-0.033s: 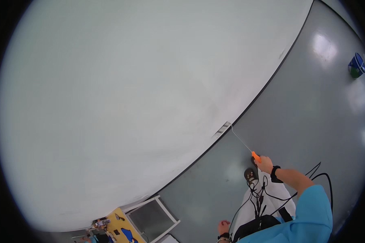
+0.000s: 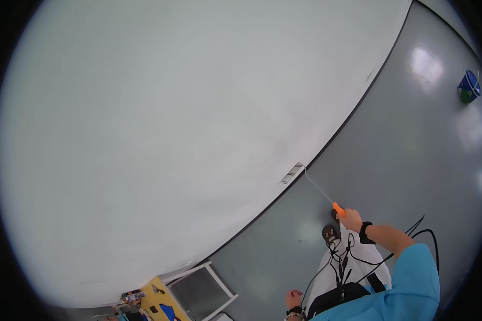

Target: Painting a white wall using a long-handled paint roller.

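Note:
My right hand (image 2: pixel 351 220) is wrapped round the orange handle of a paint roller (image 2: pixel 292 173). From the handle a thin rod runs up and left to the striped roller sleeve. The sleeve lies against the white wall (image 2: pixel 198 107), just above the dark strip along its foot. Low in the picture, my left hand (image 2: pixel 293 298) hangs beside my leg with its fingers curled and nothing visible in them.
A blue and green bucket (image 2: pixel 468 88) stands on the grey floor (image 2: pixel 391 144) at the far right. A yellow-topped table (image 2: pixel 158 299) with several items and a white frame (image 2: pixel 219 278) stand by the wall at lower left. Black cables (image 2: pixel 343 262) hang over my legs.
The roller and my right hand sit very slightly lower in the picture. The grip on the handle is the same, and the left hand has hardly moved.

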The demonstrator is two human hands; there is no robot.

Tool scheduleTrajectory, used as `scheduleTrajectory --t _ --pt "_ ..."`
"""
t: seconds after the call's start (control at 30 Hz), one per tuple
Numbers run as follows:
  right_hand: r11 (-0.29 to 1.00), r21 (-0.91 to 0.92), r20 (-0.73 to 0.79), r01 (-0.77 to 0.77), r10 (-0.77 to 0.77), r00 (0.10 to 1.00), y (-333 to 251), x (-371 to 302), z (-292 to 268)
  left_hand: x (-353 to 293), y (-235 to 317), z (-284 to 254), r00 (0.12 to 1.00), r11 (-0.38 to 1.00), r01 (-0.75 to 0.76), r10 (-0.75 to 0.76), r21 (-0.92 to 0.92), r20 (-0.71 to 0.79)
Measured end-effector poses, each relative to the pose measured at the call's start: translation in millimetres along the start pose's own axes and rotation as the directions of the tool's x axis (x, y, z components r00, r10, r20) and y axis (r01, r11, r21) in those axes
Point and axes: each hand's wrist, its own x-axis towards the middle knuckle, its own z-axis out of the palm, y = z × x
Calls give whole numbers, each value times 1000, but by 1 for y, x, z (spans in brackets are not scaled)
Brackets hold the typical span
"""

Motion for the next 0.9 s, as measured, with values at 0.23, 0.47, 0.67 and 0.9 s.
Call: scheduleTrajectory --t 0.23,0.47,0.67,0.9 --pt "972 -106 -203 210 -228 952 -24 -138 -47 84 54 -30 956 955 -286 279 -76 -84" --pt "892 -58 -320 448 -441 838 -16 -220 -35 124 74 -54 873 876 -477 461 -75 -161" --pt "804 -5 -290 595 -571 768 -44 -234 -30 112 93 -71 795 807 -571 498 -151 -347" --pt "578 -78 -305 812 -789 533 -68 -278 -31 -22 136 -93 647 627 -741 566 -243 -512"
